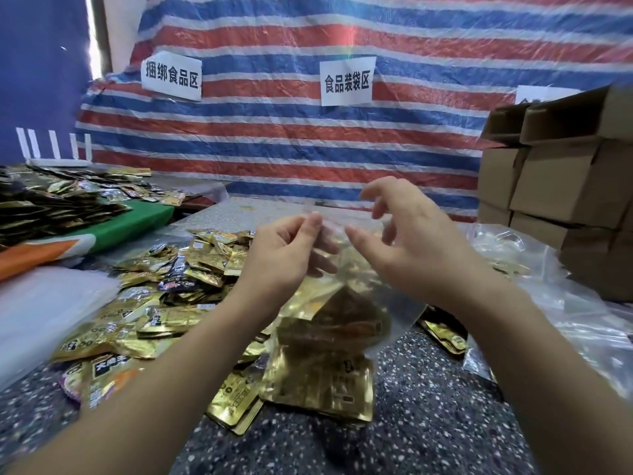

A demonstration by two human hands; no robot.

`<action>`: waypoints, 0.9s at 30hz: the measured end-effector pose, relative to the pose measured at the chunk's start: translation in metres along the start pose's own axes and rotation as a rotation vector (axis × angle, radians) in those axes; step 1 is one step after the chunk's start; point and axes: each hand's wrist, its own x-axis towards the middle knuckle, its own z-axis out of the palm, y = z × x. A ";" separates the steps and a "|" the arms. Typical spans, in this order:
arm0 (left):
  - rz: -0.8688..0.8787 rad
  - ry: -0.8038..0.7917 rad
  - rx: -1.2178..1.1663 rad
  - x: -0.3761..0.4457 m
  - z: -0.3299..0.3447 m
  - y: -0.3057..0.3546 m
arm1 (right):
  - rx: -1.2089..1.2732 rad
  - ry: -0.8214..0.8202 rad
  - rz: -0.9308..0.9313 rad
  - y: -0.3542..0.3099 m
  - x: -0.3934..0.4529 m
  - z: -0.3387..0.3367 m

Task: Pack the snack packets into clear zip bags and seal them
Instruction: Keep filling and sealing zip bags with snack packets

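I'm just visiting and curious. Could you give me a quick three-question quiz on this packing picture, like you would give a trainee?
1. True or false: the clear bag already holds gold packets.
2. Which hand pinches the bag's top edge? A) left hand B) right hand C) neither
3. Fill in: the loose packets lie on the person's ____ side, the boxes on the other.

Key: 1 true; 2 A; 3 left.

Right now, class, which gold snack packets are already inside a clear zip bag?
The gold packets hanging in the clear zip bag that the left hand pinches up. The others lie loose in the pile on the table.
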 end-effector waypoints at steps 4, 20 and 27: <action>0.038 -0.025 -0.005 -0.003 0.002 -0.011 | 0.038 -0.153 0.027 -0.008 0.014 0.016; 0.104 0.120 0.125 -0.007 -0.017 -0.021 | 0.199 -0.163 0.022 -0.010 0.021 0.038; 0.138 0.108 0.190 -0.009 -0.017 -0.023 | 0.170 -0.161 0.018 -0.008 0.020 0.035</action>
